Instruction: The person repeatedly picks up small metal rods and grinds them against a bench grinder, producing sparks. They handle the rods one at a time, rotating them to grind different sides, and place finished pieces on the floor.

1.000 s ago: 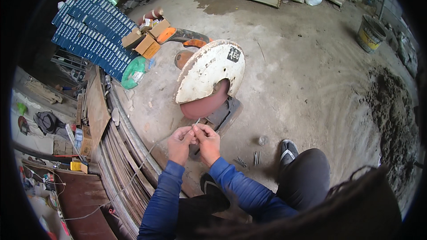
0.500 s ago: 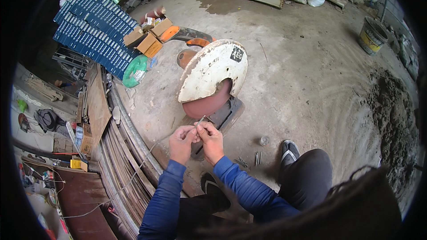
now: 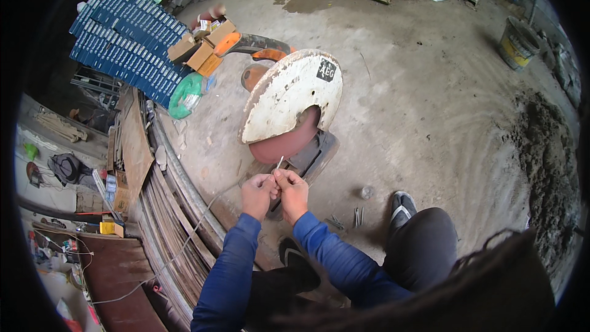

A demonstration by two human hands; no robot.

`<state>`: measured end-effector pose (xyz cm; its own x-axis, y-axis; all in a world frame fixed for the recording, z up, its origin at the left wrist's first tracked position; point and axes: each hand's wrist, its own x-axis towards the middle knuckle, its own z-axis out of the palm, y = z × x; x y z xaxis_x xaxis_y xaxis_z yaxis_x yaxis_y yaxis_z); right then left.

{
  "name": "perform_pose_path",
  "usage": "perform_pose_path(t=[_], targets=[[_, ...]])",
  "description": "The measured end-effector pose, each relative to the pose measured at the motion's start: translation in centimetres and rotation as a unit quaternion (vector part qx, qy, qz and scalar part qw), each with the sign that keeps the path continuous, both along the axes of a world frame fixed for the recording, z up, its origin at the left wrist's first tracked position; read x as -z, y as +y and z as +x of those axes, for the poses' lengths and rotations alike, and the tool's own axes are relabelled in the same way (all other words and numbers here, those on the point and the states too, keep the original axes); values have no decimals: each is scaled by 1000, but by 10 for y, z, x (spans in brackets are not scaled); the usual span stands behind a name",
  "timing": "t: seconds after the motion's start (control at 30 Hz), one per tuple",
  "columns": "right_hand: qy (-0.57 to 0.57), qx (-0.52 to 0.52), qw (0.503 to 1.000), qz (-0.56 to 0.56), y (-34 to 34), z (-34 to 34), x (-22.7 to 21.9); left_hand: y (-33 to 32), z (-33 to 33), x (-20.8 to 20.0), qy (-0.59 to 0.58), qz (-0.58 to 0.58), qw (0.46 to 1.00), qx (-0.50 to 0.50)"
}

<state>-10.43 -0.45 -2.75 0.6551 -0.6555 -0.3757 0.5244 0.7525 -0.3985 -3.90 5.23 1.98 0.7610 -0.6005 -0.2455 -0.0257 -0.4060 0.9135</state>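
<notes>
A thin metal rod (image 3: 281, 162) sticks up from between my two hands, its tip just short of the red-brown cutting disc of a chop saw (image 3: 287, 146). My right hand (image 3: 292, 193) pinches the rod between thumb and fingers. Close against it, my left hand (image 3: 258, 195) has its fingers closed around the rod's lower part, which is mostly hidden. The saw's worn white guard (image 3: 294, 99) covers the upper disc. Its dark base (image 3: 316, 152) rests on the floor. Several similar rods (image 3: 358, 216) lie on the floor to the right of my hands.
A small clear cup (image 3: 366, 192) stands near my sandalled foot (image 3: 402, 208). On the left are long metal bars (image 3: 178, 227) and a grey cable (image 3: 184, 245). Stacked blue boxes (image 3: 129, 43), an open carton (image 3: 204, 58) and a bucket (image 3: 517, 46) stand farther off.
The rod now points more upright and shows more of its length above my fingers. Both hands stay together in front of the disc, and the view has shifted slightly.
</notes>
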Motion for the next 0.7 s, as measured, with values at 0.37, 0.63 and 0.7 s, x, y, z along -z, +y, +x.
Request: perform_pose_path(t=[0.37,0.63,0.7], targets=[[25,-26,998,59,-5,24,13,-12,23,15,39,32,997,-50],[-8,-22,996,92,1,38,22,-15,31,19,32,25,996,-80],[-7,-25,995,98,3,41,22,-12,36,18,17,43,996,-80]])
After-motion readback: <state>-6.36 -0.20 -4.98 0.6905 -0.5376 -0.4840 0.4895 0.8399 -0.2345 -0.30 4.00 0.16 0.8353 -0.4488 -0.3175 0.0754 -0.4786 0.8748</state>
